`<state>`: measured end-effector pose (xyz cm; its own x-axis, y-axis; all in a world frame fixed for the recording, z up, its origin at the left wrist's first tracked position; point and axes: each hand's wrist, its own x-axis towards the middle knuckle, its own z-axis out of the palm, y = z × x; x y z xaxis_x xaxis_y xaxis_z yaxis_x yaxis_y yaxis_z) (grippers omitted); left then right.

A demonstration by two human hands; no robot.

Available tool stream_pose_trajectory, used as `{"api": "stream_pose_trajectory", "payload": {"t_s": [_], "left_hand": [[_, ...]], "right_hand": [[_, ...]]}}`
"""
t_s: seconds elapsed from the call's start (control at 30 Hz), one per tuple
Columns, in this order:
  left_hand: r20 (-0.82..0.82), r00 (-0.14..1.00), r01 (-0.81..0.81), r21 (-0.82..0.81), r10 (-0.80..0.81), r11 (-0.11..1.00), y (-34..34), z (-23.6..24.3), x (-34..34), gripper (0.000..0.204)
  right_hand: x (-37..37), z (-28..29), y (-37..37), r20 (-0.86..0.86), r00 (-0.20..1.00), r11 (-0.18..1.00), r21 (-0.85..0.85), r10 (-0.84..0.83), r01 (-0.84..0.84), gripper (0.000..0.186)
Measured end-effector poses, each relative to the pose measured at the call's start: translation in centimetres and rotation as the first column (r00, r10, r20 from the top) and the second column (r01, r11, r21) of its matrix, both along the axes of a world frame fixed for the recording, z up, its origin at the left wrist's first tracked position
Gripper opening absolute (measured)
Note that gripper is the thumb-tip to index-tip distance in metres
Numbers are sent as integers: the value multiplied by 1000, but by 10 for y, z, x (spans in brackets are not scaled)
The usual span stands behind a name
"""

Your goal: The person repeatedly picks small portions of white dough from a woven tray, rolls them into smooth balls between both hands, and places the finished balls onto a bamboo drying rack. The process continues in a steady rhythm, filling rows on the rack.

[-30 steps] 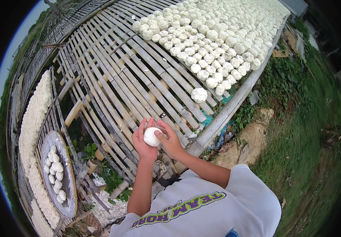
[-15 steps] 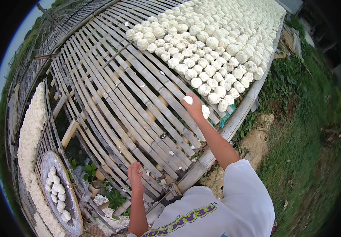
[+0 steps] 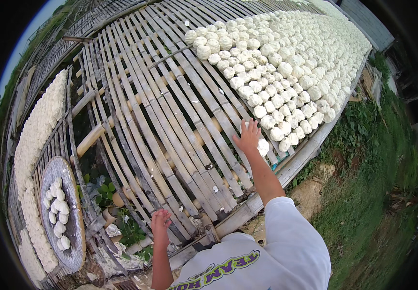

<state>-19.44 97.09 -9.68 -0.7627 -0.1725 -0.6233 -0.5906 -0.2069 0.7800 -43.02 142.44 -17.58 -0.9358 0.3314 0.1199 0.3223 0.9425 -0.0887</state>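
My right hand lies over the bamboo slats with its fingers stretched out and apart. A white ball shows partly behind its fingers, on the slats. Another white ball sits right beside the wrist, near the edge of the rack. Just beyond the hand begin close rows of off-white, lumpy balls. Held low over the near end of the slats, my left hand has loosely bent fingers that stand apart, with nothing in them.
At the left a round woven tray holds several smooth white balls. Beyond it runs a long strip of packed white balls. A thick bamboo pole edges the rack on the right, above grass. A gap with leaves opens at the left.
My right hand has let go of the white ball it held and spread its fingers. My left hand stays low and empty. The view has shifted, with the rows now further right.
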Motion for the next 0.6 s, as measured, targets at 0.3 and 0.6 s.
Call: {"api": "stream_pose_trajectory", "payload": {"t_s": [0.3,0.6], "left_hand": [[-24,988,-144,171,150,975,-42,62,48,32],[-492,830,-369,-131,263,920,-256,144,94,20]], "right_hand": [[148,7,-128,-234,894,732,-514,382,-447,50],[273,35,-235,-193,893,530,-746,407,-403,35]]}}
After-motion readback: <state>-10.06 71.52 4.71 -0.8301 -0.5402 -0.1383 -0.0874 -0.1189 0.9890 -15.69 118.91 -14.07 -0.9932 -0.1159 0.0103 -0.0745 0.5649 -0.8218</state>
